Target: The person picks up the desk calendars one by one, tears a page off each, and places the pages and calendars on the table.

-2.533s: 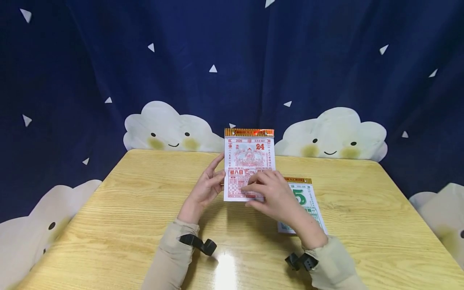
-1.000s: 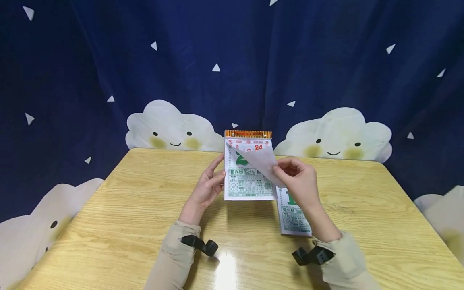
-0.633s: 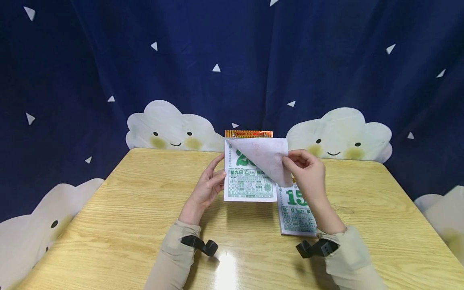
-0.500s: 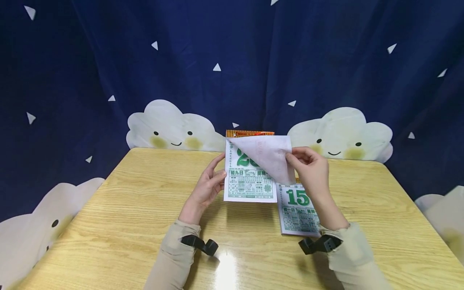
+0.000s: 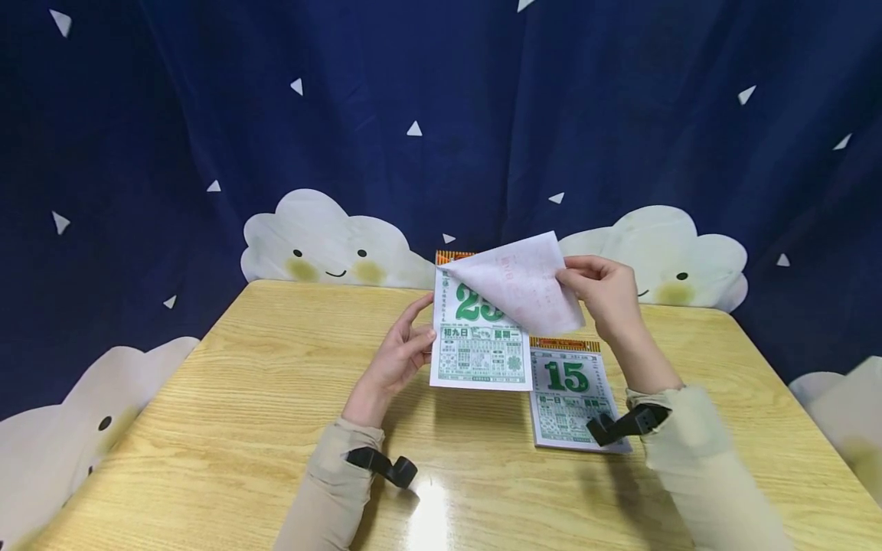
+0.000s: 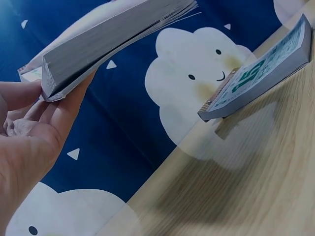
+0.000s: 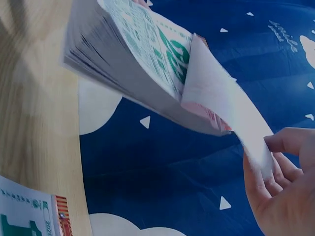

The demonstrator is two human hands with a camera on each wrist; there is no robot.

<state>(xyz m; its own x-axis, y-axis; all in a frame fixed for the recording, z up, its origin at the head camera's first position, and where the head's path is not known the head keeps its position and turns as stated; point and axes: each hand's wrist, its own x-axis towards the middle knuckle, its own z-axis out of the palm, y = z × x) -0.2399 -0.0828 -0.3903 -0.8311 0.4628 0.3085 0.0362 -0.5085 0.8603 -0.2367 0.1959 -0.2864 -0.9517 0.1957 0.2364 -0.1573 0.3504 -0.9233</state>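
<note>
A thick tear-off calendar (image 5: 478, 352) with a green 25 on its page is gripped at its left edge by my left hand (image 5: 396, 356), thumb in front and fingers behind. The left wrist view shows its thick block of pages (image 6: 113, 44) raised off the table. My right hand (image 5: 606, 298) pinches the calendar's top sheet (image 5: 524, 279) by its right side. That sheet is folded up and to the right, its pale back showing, and it still meets the calendar near the upper left corner. In the right wrist view the sheet (image 7: 221, 93) curves toward my thumb and fingers.
A second calendar (image 5: 568, 390), with a green 15 and an orange top band, lies on the wooden table (image 5: 241, 428) beneath my right forearm. Behind the table hangs a dark blue curtain (image 5: 358, 130) with white clouds and triangles.
My right hand took hold of the top sheet marked 24 and has drawn it up and to the right, baring the 25 page. My left hand keeps its grip; the calendar tilts slightly.
</note>
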